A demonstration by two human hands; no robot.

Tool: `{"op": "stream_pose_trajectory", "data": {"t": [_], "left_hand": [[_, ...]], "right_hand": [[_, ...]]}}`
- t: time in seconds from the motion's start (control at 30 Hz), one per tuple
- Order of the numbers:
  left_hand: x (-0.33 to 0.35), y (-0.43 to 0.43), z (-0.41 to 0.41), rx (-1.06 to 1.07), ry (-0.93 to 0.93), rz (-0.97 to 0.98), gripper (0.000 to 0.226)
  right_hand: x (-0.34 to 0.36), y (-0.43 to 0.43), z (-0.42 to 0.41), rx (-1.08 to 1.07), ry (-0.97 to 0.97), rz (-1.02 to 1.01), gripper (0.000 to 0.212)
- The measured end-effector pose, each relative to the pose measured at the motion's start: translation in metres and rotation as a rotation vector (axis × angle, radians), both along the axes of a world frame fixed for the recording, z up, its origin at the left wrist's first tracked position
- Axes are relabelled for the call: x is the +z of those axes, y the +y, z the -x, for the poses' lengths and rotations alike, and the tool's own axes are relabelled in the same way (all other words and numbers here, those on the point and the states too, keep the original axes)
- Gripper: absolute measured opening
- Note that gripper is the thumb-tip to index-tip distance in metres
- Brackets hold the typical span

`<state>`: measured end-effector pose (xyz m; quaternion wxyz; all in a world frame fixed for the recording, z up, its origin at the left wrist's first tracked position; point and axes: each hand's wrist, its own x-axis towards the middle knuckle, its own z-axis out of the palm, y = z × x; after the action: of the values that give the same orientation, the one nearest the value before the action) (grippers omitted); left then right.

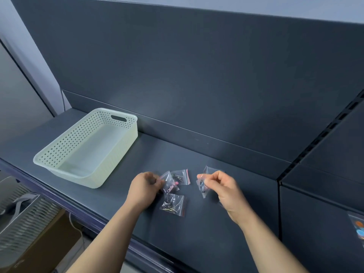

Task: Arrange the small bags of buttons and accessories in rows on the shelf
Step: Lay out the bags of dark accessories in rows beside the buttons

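Right hand [220, 189] pinches a clear bag [202, 187] by its edge. Left hand [145, 186], blurred, grips the corner of the pink-zipper bag [169, 184] on the dark shelf [206, 233]. A metal-parts bag [173, 204] lies just beside it. The bags look light, limp and slippery, so the red seal strip seems the firmest hold. A white basket [122, 146] stands at left.

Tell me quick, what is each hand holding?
Left hand: closed, pinching the bag with the pink piece.
Right hand: closed, pinching a small bag.
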<state>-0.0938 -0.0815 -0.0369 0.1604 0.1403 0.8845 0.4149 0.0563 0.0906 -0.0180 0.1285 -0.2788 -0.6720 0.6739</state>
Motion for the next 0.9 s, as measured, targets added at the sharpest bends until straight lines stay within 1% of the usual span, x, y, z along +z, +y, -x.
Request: {"op": "stream_pose_trajectory", "data": {"t": [0.07,0.17,0.2,0.23,0.27,0.33,0.37,0.4,0.43,0.47,0.53,0.57,0.63,0.67,0.7,0.73,0.77,0.8,0.9], "left_hand": [[-0.001,-0.001,-0.003,0.015,-0.049,-0.086,0.016],[0.003,-0.009,-0.007,0.107,-0.238,-0.345,0.016],[0.004,-0.013,-0.006,0.133,-0.302,-0.425,0.015],[0.006,-0.016,-0.004,0.155,-0.354,-0.492,0.012],[0.007,-0.019,-0.002,0.167,-0.390,-0.540,0.011],[0.009,-0.021,0.001,0.154,-0.412,-0.579,0.007],[0.010,-0.021,0.001,0.134,-0.401,-0.574,0.004],[0.011,-0.019,0.000,0.112,-0.382,-0.555,0.003],[0.012,-0.016,-0.001,0.090,-0.361,-0.528,0.007],[0.011,-0.012,0.000,0.067,-0.348,-0.501,0.013],[0.011,-0.003,0.000,0.023,-0.342,-0.442,0.023],[0.010,0.003,0.002,-0.010,-0.302,-0.362,0.027],[0.007,0.015,0.005,-0.094,-0.118,-0.057,0.031],[0.007,0.021,0.005,-0.138,-0.018,0.087,0.028],[0.007,0.026,0.004,-0.171,0.061,0.190,0.018],[0.008,0.030,0.002,-0.196,0.103,0.239,0.011],[0.008,0.034,0.000,-0.224,0.111,0.247,0.015],[0.004,0.037,-0.001,-0.261,0.077,0.197,0.017],[0.008,0.047,-0.015,-0.303,-0.174,-0.123,0.019]], "right_hand": [[-0.001,-0.005,0.002,0.005,-0.016,-0.020,0.019],[-0.008,-0.016,0.008,0.068,-0.040,-0.005,0.014],[-0.011,-0.019,0.011,0.112,-0.072,-0.047,0.011],[-0.011,-0.023,0.013,0.159,-0.121,-0.113,0.007],[-0.013,-0.026,0.016,0.208,-0.179,-0.197,0.010],[-0.015,-0.030,0.021,0.287,-0.296,-0.431,0.030],[-0.015,-0.032,0.022,0.316,-0.333,-0.541,0.030],[-0.013,-0.035,0.023,0.335,-0.341,-0.610,0.022],[-0.011,-0.036,0.023,0.336,-0.337,-0.629,0.011],[-0.010,-0.035,0.022,0.319,-0.324,-0.603,0.005],[-0.008,-0.028,0.015,0.252,-0.297,-0.485,0.009],[-0.006,-0.022,0.010,0.216,-0.278,-0.439,0.012],[0.000,-0.009,-0.003,0.150,-0.247,-0.348,0.016],[0.002,-0.001,-0.010,0.119,-0.233,-0.295,0.016],[0.004,0.006,-0.017,0.089,-0.218,-0.243,0.016],[0.006,0.012,-0.023,0.055,-0.210,-0.210,0.015],[0.007,0.018,-0.029,0.020,-0.202,-0.191,0.014],[0.007,0.024,-0.034,-0.017,-0.192,-0.185,0.012],[0.004,0.037,-0.045,-0.111,-0.187,-0.191,0.004]]}}
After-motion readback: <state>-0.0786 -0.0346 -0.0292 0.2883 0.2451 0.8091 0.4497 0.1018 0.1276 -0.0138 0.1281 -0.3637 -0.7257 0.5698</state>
